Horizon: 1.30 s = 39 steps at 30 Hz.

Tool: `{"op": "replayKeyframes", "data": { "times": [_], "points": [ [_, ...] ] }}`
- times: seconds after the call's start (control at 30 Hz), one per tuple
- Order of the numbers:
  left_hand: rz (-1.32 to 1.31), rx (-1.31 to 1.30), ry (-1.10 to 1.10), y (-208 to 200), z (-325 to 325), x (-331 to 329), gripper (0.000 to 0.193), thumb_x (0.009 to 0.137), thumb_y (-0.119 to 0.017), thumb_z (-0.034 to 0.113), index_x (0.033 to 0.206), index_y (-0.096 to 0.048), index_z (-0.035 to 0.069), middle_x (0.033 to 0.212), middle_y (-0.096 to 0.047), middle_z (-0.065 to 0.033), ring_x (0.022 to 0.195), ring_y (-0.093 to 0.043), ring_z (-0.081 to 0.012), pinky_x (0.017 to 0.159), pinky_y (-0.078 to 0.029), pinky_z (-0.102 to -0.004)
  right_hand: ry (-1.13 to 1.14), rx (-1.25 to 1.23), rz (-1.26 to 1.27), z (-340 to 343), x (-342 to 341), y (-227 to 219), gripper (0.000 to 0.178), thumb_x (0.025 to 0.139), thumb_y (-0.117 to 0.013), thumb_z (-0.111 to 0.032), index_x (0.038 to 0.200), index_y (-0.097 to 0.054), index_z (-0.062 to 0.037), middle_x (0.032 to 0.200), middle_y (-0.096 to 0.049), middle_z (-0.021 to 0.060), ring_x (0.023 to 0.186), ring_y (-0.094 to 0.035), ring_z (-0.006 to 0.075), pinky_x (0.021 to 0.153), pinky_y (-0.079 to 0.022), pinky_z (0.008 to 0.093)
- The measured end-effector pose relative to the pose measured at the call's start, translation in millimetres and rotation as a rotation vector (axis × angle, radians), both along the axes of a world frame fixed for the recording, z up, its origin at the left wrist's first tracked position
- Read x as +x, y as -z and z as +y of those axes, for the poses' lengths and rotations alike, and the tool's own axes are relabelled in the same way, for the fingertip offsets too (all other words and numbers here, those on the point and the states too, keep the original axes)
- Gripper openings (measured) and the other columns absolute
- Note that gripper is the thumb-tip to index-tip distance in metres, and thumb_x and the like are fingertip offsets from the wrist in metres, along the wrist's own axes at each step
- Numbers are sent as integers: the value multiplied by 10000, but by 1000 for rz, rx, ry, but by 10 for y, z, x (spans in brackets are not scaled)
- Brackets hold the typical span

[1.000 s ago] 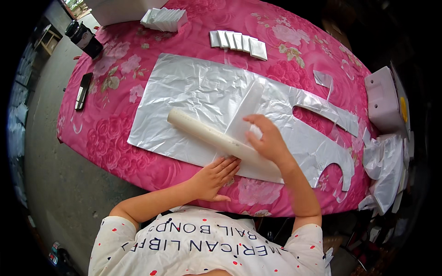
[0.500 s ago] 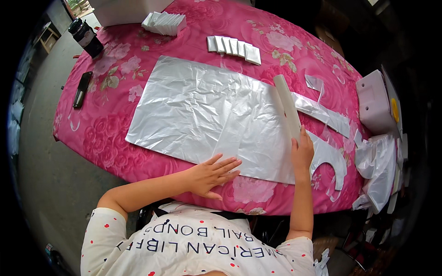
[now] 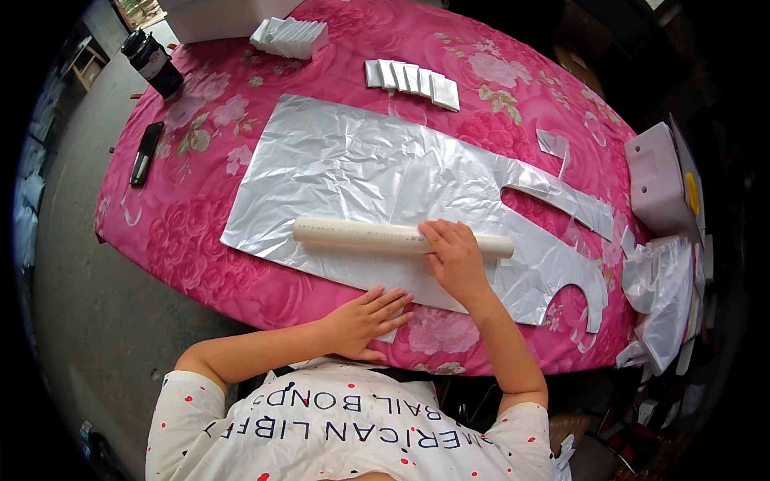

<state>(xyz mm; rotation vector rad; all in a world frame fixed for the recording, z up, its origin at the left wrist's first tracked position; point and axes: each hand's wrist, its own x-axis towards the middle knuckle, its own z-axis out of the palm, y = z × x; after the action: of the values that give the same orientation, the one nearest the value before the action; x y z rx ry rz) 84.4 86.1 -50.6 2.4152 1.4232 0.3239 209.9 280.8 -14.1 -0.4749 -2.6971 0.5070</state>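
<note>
A large silver plastic bag (image 3: 361, 172) lies flat on the pink flowered tablecloth (image 3: 200, 240). Its two handle straps point to the right. A long cream tube (image 3: 353, 234) lies across the bag's near part, roughly left to right. My right hand (image 3: 455, 258) rests on the tube's right portion, fingers curled over it. My left hand (image 3: 365, 321) lies flat, fingers spread, pressing the bag's near edge at the table's front.
A row of folded silver packets (image 3: 413, 80) lies at the back, with a white stack (image 3: 289, 36) beyond. A dark jar (image 3: 154, 62) and a black phone-like object (image 3: 147, 152) sit at the left. A pale pink box (image 3: 658, 180) and crumpled bags (image 3: 666, 301) sit at the right.
The tube went from lying diagonally to standing near the bag's right end, and now lies across the near part again. My right hand moved with it. My left hand stayed at the near edge.
</note>
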Motion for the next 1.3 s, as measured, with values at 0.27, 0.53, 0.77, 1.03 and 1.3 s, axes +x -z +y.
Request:
{"op": "replayKeyframes", "data": {
  "times": [0.27,0.53,0.77,1.03,1.3],
  "points": [
    [-131,-59,118,-105,30,-105,770,798,-540,490,1385,-287,61,1460,-210,-172,1358,-187,-312,1088,-160,-474,193,259,104,774,-458,90,453,694,-626,0,1137,-553,-55,1104,-564,121,1102,-480,313,972,-356,409],
    [-142,276,249,73,-128,-427,309,811,-556,146,1081,-549,-3,1200,-530,-135,1143,-492,-277,977,-404,-385,-220,-264,6,-162,-63,35,445,679,-571,64,1116,-551,-23,1152,-526,144,1092,-487,324,910,-425,378],
    [-327,245,228,-79,-102,-413,186,776,-563,60,944,-584,-17,1058,-604,-130,984,-592,-263,823,-507,-339,-222,-269,-34,-418,81,46,456,657,-548,79,1102,-563,-19,1147,-534,127,1076,-500,311,901,-434,372],
    [-809,169,-211,-245,-73,-369,415,685,-681,14,1084,-568,40,1131,-588,-105,1026,-576,-263,863,-482,-344,-100,-199,85,-488,32,170,351,688,-565,20,1038,-592,6,1049,-581,115,988,-542,285,847,-458,360],
    [-300,228,-259,-41,340,-502,458,691,-643,103,1135,-551,41,1127,-576,-105,1064,-534,-264,933,-415,-386,-5,-164,151,-523,38,196,224,722,-567,-18,934,-641,-22,985,-607,101,937,-563,278,804,-470,347]
  ]
}}
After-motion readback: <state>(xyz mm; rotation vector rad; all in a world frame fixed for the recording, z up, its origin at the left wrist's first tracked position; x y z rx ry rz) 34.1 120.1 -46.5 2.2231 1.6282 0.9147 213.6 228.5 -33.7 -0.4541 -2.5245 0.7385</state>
